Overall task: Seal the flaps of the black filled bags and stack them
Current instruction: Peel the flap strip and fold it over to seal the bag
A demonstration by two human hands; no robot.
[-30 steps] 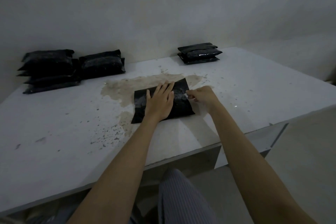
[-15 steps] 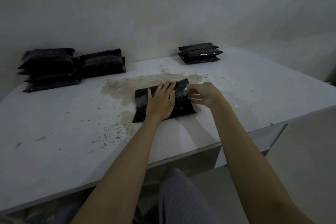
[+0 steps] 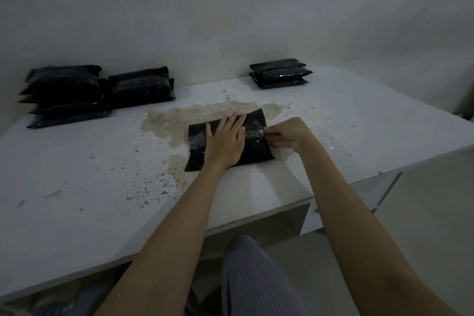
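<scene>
A black filled bag (image 3: 256, 147) lies flat on the white table (image 3: 77, 174), near its front edge. My left hand (image 3: 225, 140) presses down on the bag's middle with straight fingers. At the bag's right edge, my right hand (image 3: 287, 133) has its fingers curled and pinches a thin pale strip against the flap. Stacks of black bags (image 3: 64, 95) sit at the far left by the wall, with a lower pile (image 3: 142, 87) beside them. A small stack of black bags (image 3: 280, 73) rests at the far right of the table.
A brown stain (image 3: 189, 118) spreads on the table behind the bag, with dark specks (image 3: 151, 185) scattered to the left front. The table's front edge runs just below my forearms. A grey wall stands close behind the table.
My right hand has shifted slightly along the bag's right edge, its fingers now curled at the flap. My left hand stays pressed on the bag.
</scene>
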